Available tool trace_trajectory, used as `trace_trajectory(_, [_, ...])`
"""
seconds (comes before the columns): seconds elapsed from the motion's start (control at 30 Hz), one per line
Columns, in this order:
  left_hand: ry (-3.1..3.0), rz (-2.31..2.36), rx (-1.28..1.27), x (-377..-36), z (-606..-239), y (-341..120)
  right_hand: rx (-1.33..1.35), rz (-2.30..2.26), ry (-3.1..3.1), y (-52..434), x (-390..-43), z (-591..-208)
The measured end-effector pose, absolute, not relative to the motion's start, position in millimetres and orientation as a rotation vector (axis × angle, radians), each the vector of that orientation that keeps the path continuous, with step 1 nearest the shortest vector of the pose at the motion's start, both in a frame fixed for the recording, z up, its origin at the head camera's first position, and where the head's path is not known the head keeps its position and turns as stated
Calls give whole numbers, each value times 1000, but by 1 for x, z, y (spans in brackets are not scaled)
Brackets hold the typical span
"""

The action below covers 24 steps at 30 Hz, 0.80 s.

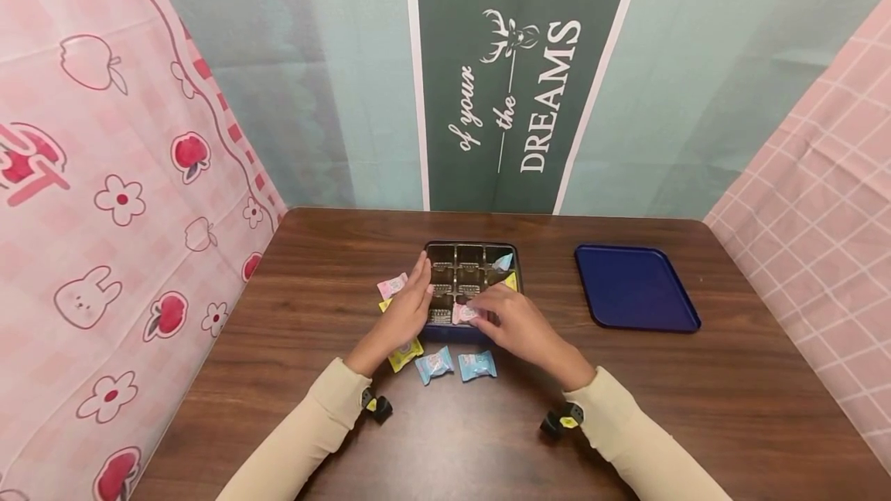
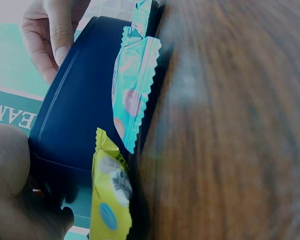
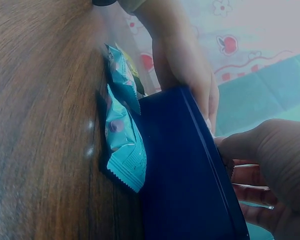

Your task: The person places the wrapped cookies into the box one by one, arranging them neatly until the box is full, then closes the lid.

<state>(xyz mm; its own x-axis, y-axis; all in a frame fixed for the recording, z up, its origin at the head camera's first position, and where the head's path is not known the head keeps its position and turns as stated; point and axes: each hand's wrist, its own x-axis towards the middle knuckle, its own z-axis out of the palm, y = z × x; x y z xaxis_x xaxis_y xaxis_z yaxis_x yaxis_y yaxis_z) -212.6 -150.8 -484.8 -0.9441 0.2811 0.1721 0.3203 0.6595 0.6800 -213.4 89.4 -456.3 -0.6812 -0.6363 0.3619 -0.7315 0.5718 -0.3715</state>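
A dark blue box (image 1: pixel 436 334) with a grid of compartments sits mid-table. My left hand (image 1: pixel 415 290) lies with straight fingers against its left wall. My right hand (image 1: pixel 482 309) pinches a pink wrapped candy (image 1: pixel 462 314) over the box's front row. A blue candy (image 1: pixel 503 262) and a yellow candy (image 1: pixel 511 281) lie in right-side compartments. In the left wrist view, the box wall (image 2: pixel 75 110) has a blue candy (image 2: pixel 132 90) and a yellow candy (image 2: pixel 110 195) beside it. The right wrist view shows the box (image 3: pixel 190 165), a blue candy (image 3: pixel 122 145) and my left hand (image 3: pixel 185 65).
Loose candies lie around the box: a pink one (image 1: pixel 392 285) and a yellow one (image 1: pixel 385 305) to its left, another yellow one (image 1: pixel 406 355) and two blue ones (image 1: pixel 434 365) (image 1: pixel 477 366) in front. A flat blue lid (image 1: pixel 636 288) rests to the right. Curtains enclose the table.
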Motion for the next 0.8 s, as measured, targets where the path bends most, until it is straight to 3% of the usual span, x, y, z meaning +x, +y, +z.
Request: trace_trajectory(0.8, [-2792,-1171,-537,-213,-485,-151,1129,687,-2605,88,-212,-457])
